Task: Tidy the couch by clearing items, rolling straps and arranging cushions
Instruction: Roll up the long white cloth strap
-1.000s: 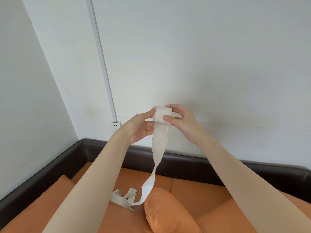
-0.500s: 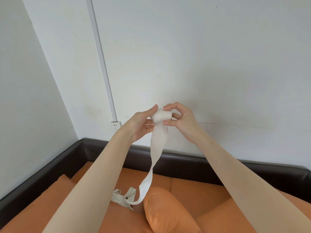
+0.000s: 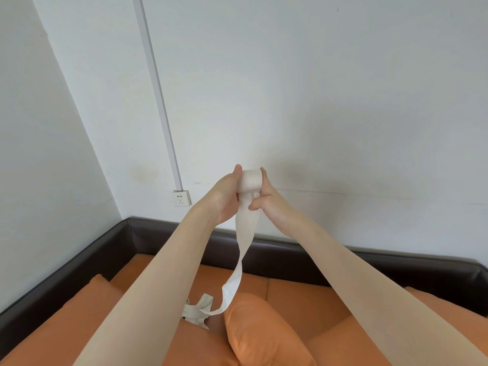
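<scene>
Head view, hands raised in front of the wall, above the couch (image 3: 295, 289). Strap (image 3: 244, 249): pale webbing, upper part wound into a tight roll (image 3: 249, 181) held between both hands. Left hand (image 3: 224, 198) curled round the roll's left end, thumb up over the top. Right hand (image 3: 272, 200) gripping the right end, thumb pinching the loose tail just below the roll. Unwound length hangs from the roll down to the couch seat, ending in a loose heap (image 3: 196, 311) on the seat, just left of an orange cushion (image 3: 264, 334).

Step in hand, by judgement: rolling the strap, partway done; a fair length remains slack.

Next move likely calls for another turn of the roll, with the tail kept taut and edges aligned so the layers do not slip sideways. Heap may snag as it lifts.
</scene>
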